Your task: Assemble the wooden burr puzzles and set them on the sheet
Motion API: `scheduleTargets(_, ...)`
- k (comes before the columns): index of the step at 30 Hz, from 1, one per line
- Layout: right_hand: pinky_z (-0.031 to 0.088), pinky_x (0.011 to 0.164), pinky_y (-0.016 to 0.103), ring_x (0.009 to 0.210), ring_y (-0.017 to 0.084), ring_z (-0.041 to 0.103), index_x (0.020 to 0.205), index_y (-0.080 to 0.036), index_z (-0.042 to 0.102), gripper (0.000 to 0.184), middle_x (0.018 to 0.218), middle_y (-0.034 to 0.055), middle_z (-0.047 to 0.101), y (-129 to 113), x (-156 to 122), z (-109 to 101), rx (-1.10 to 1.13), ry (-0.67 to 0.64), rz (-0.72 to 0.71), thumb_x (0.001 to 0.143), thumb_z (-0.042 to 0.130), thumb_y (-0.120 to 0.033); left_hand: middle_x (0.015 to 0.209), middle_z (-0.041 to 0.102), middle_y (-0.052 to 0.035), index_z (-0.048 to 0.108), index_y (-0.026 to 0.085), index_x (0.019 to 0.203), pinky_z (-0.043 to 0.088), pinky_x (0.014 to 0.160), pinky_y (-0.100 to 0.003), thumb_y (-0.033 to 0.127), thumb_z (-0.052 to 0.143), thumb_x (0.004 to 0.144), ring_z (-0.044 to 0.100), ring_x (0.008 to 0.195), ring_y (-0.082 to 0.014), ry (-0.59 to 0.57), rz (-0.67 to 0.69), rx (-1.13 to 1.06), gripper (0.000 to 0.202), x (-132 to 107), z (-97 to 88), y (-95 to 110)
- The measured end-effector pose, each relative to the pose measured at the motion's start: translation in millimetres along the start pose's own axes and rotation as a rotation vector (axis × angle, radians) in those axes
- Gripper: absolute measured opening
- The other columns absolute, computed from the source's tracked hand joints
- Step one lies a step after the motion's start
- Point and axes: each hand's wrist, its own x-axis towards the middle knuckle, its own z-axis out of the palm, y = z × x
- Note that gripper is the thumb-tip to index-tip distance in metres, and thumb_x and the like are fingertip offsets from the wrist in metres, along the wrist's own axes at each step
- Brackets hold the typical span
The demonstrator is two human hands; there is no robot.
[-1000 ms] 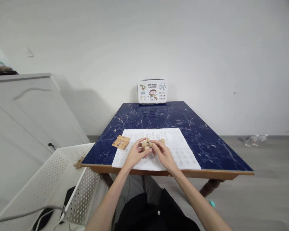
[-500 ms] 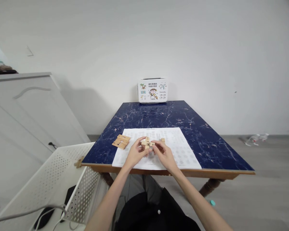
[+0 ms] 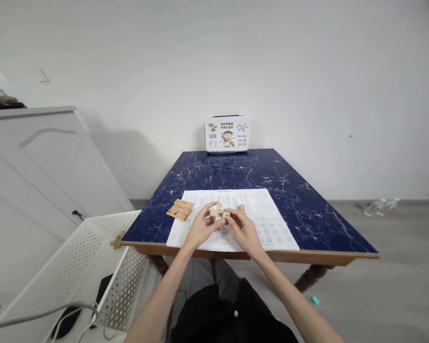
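A pale wall (image 3: 307, 71) fills the background, with a grey-white cabinet (image 3: 32, 190) on the left. In front stands a blue, marble-patterned desk (image 3: 221, 171), and a white perforated bin (image 3: 125, 281) sits beside its left edge. A white printed sheet (image 3: 271, 226) lies along the desk's near side; a white cartoon-printed case (image 3: 227, 135) stands upright at the far edge, by the wall. Over the sheet, the left hand (image 3: 202, 228) has its grip curled around the left side of a cluster of wooden blocks (image 3: 217, 213), while the right hand's (image 3: 246, 231) grip pinches a dark-marked block (image 3: 226, 215) at the cluster's right side; whether that block is joined to the others, I cannot tell. Flat wooden pieces with cut-outs (image 3: 179, 209) overlap the sheet's left edge. A small loose block (image 3: 242, 207) rests on the sheet, just beyond the right hand.
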Motion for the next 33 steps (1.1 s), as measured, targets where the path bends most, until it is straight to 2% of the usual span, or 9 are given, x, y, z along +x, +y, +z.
scheduleTargets(5,0.055,0.093,0.039,0.109,0.026,0.068,0.12,-0.023,0.069,0.029,0.12,0.0091,0.072,3.3,1.0,-0.3,-0.001,0.004,0.003,0.099,0.057,-0.038,0.111,0.065,-0.0062,0.046,0.022,0.143,0.058,0.071,-0.028,0.038,0.084,0.077,0.069,0.072,-0.012,-0.011,0.007,-0.002,0.077,-0.2,0.5,-0.4)
scheduleTargets(13,0.057,0.085,0.037,0.09,0.024,0.072,0.12,-0.021,0.069,0.035,0.106,0.0085,0.076,4.9,4.5,-4.5,0.118,-0.033,0.131,0.097,0.059,-0.044,0.116,0.065,-0.0101,0.043,0.021,0.146,0.058,0.077,-0.033,0.036,0.084,0.079,0.07,0.082,-0.0165,-0.065,0.004,-0.059,0.08,-2.4,0.8,0.3)
scheduleTargets(24,0.056,0.088,0.038,0.098,0.025,0.07,0.121,-0.022,0.069,0.031,0.116,0.0095,0.073,4.3,1.5,-4.1,0.022,-0.005,0.041,0.099,0.055,-0.04,0.094,0.07,-0.0068,0.036,0.013,0.152,0.057,0.076,-0.033,0.039,0.084,0.078,0.068,0.077,-0.0171,-0.064,-0.071,-0.049,0.092,-3.3,1.9,0.8)
scheduleTargets(29,0.054,0.092,0.037,0.104,0.024,0.068,0.12,-0.023,0.068,0.028,0.117,0.0093,0.071,-0.3,-0.1,-3.4,-0.023,0.008,-0.012,0.1,0.054,-0.036,0.09,0.069,-0.0058,0.035,0.011,0.152,0.056,0.075,-0.033,0.04,0.083,0.078,0.067,0.076,-0.0168,-0.071,-0.077,-0.043,0.093,-4.6,2.9,2.8)
scheduleTargets(33,0.053,0.094,0.037,0.106,0.024,0.067,0.119,-0.023,0.068,0.028,0.118,0.0088,0.071,-2.5,0.6,-4.4,-0.003,-0.013,0.007,0.099,0.055,-0.038,0.091,0.067,-0.004,0.034,0.013,0.153,0.056,0.074,-0.031,0.039,0.083,0.077,0.065,0.074,-0.0149,-0.064,-0.055,-0.056,0.094,-4.9,3.2,1.8)
